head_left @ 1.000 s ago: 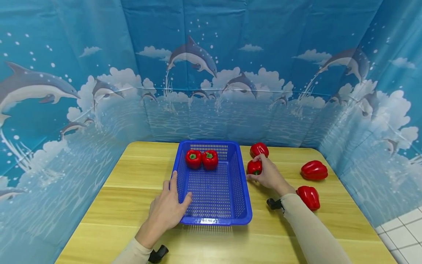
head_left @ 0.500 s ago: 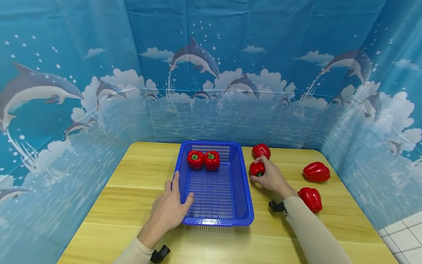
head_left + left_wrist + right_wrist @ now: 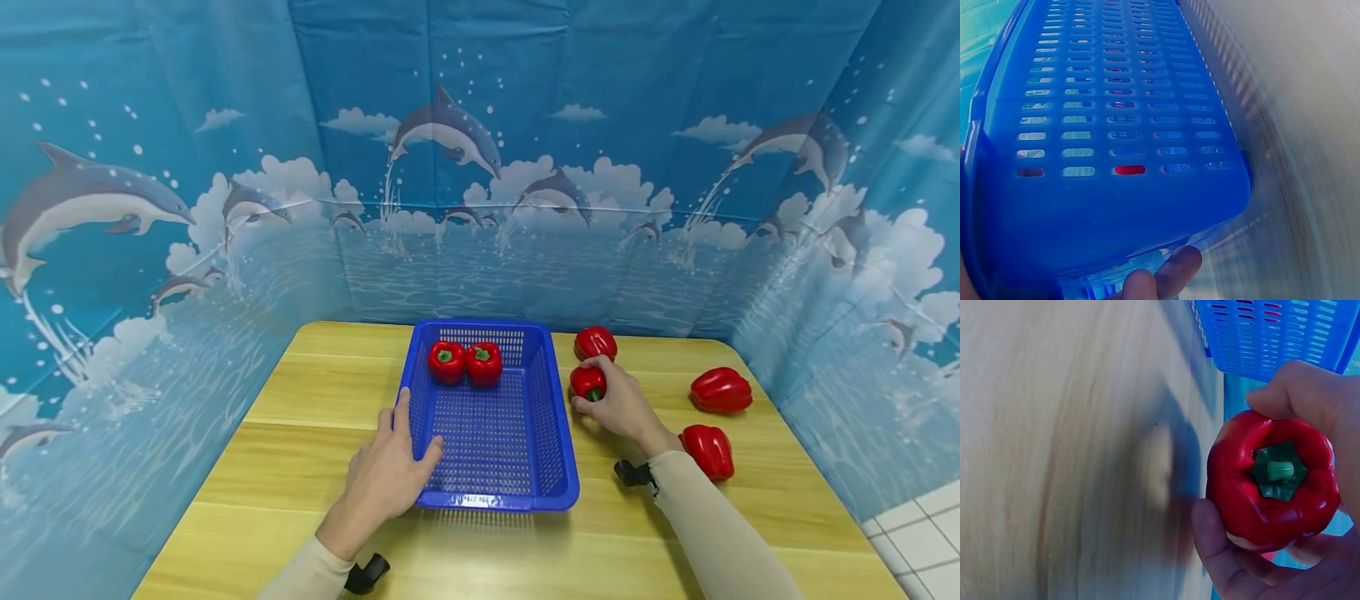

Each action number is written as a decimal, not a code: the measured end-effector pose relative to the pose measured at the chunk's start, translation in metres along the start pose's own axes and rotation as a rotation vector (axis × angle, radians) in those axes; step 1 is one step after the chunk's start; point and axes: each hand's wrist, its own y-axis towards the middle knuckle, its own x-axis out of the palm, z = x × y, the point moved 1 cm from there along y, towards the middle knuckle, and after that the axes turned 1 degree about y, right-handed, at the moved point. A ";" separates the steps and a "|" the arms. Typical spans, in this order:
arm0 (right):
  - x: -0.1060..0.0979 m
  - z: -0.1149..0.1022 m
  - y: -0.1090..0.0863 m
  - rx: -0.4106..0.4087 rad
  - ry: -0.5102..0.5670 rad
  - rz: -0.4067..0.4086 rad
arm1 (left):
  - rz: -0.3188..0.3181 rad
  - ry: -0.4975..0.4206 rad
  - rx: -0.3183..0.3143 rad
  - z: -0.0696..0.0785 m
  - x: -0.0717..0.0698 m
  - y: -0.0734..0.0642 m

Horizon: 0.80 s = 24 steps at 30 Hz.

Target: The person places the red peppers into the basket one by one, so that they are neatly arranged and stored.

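In the head view my right hand point(image 3: 618, 404) grips a red bell pepper point(image 3: 587, 382) just right of the blue basket point(image 3: 567, 454). The right wrist view shows thumb and fingers round the pepper point(image 3: 1241, 500), its green stem facing the camera. Whether it is off the table cannot be told. My left hand point(image 3: 390, 467) lies over the basket's left rim near the front, fingers mostly straight along the outside, thumb spread over the inside. Fingertips point(image 3: 1179, 272) show beside the basket wall point(image 3: 1122, 206) in the left wrist view. Two bell peppers point(image 3: 447, 362) point(image 3: 483, 364) sit side by side at the basket's back.
Behind the gripped pepper lies another red bell pepper point(image 3: 596, 342). Two more lie farther right, one at the back point(image 3: 721, 390) and one by the right forearm point(image 3: 708, 452). The wooden table point(image 3: 315, 400) meets a dolphin-printed curtain point(image 3: 480, 258) at the back.
My right thumb and fingers have closed in on the bell pepper, which has turned so its stem points more to the right. The left hand stays at the basket; the head view shifted slightly.
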 end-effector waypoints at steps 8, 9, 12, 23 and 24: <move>-0.006 -0.006 0.000 -0.009 0.011 0.023 | 0.004 0.004 0.006 0.000 0.000 0.001; -0.007 -0.006 0.001 -0.009 0.010 0.029 | 0.002 0.004 0.005 0.000 -0.001 0.001; -0.009 -0.008 0.002 -0.010 0.006 0.049 | 0.003 0.005 0.005 0.000 0.000 0.001; -0.018 -0.021 -0.002 -0.044 0.007 0.093 | 0.009 0.007 0.005 0.000 0.000 0.000; -0.019 -0.023 -0.002 -0.051 0.010 0.100 | 0.010 0.007 0.005 0.000 0.000 0.000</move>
